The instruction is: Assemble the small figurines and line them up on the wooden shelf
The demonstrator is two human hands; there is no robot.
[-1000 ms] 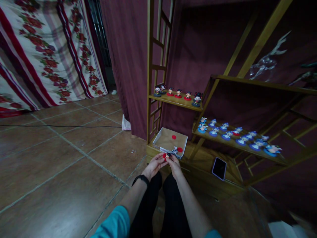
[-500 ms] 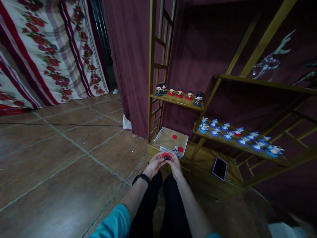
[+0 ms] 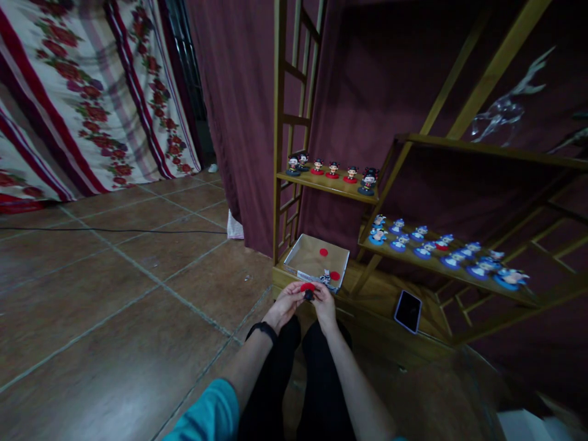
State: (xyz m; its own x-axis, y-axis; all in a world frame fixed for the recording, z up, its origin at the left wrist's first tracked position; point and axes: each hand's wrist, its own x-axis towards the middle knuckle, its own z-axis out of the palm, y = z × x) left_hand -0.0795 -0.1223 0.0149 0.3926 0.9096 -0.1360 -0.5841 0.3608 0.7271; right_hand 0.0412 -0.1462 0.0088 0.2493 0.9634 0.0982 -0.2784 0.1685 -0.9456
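Observation:
Between my two hands I hold a small figurine (image 3: 308, 292) with a red round base and a dark lower part. My left hand (image 3: 288, 302) pinches it from the left, and my right hand (image 3: 324, 304) grips its right side; the fingers cover part of it. Just beyond my fingers stands a shallow open cardboard box (image 3: 303, 250). Inside it lie a red disc (image 3: 324, 252), a second red disc (image 3: 335, 276) and a small black-and-white piece (image 3: 325, 277) that I cannot make out clearly.
Red- and black-based figurines (image 3: 334, 169) line the upper wooden shelf (image 3: 331, 185). Several blue-and-white figurines (image 3: 425, 248) stand on the lower right shelf. A phone or tablet (image 3: 408, 311) lies on the cabinet top. A clear deer-like ornament (image 3: 498, 116) is at upper right. A black cable (image 3: 138, 230) crosses the floor.
The figurine has tilted slightly in my fingers, so its dark part now points more downward. Both hands keep their hold in nearly the same place.

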